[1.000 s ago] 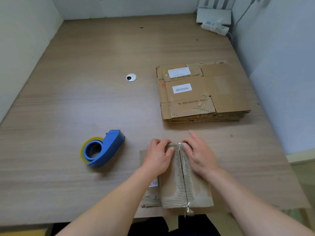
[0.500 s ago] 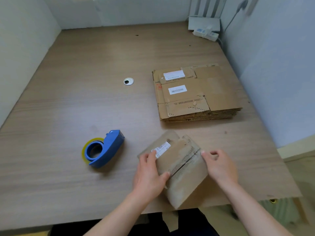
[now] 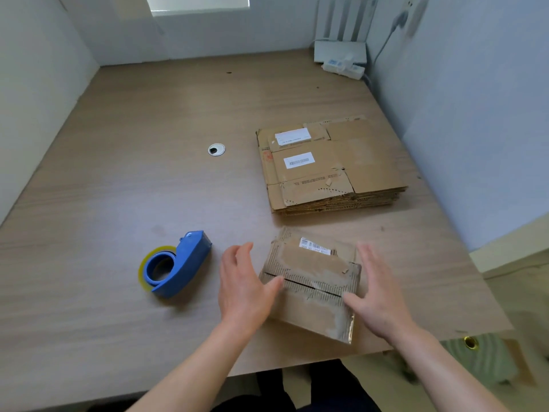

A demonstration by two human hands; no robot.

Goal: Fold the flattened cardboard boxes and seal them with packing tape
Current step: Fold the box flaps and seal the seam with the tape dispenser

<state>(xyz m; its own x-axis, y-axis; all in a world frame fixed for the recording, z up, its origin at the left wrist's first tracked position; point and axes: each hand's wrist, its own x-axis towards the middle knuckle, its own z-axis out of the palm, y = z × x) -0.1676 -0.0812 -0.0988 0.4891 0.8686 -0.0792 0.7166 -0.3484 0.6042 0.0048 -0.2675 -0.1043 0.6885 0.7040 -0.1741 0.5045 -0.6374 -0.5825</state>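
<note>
We see a pale wood-grain table [image 3: 118, 188] boxed in by plain grey-white walls [image 3: 475, 114], with a round metal grommet [image 3: 216, 149] set in its top and a white power strip [image 3: 343, 67] in the far right corner. The stack of flattened boxes [image 3: 365, 162] lies right of centre. Its top sheet carries two white stickers, one a barcode label [image 3: 299, 160] too small for us to read. The folded box [image 3: 309, 275] sits near the front edge with its seam untaped. It bears a barcode sticker [image 3: 315, 246], its digits blurred. Our left hand [image 3: 243, 289] and right hand [image 3: 377, 295] flank it with fingers straight, and the thumbs seem to touch its sides. The blue tape dispenser [image 3: 178, 263] rests just left.
</note>
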